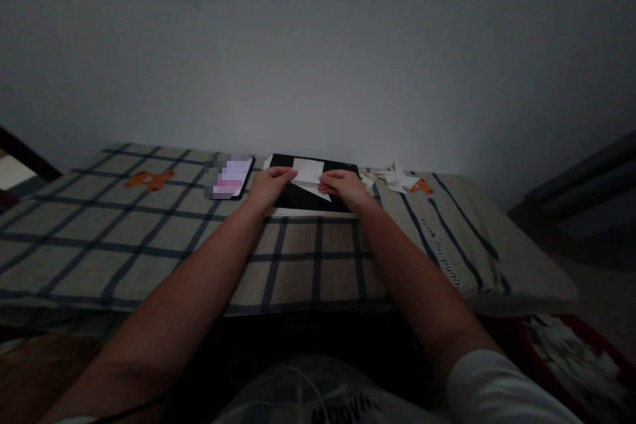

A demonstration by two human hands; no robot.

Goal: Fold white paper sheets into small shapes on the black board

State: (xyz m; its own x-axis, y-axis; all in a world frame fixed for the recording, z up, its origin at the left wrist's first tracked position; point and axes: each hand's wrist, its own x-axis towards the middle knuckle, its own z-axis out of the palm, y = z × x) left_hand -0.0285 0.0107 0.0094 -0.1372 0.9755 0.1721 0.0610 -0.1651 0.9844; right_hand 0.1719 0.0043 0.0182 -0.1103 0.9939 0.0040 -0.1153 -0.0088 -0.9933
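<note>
A white sheet of paper [311, 177], partly folded to a point, lies on a black board [303, 197] at the far side of a checked cloth. My left hand [269, 183] pinches the paper's left edge with fingers curled. On the right edge, my right hand [342, 183] presses and grips the same sheet. Both forearms stretch forward from the bottom of the view.
A lit phone [229, 177] lies left of the board. Several folded white paper pieces [395, 178] sit to the right near an orange bear print [421, 187]. The checked cloth [149, 238] covers a low surface against a plain wall. A red bin with scraps [571, 351] is at lower right.
</note>
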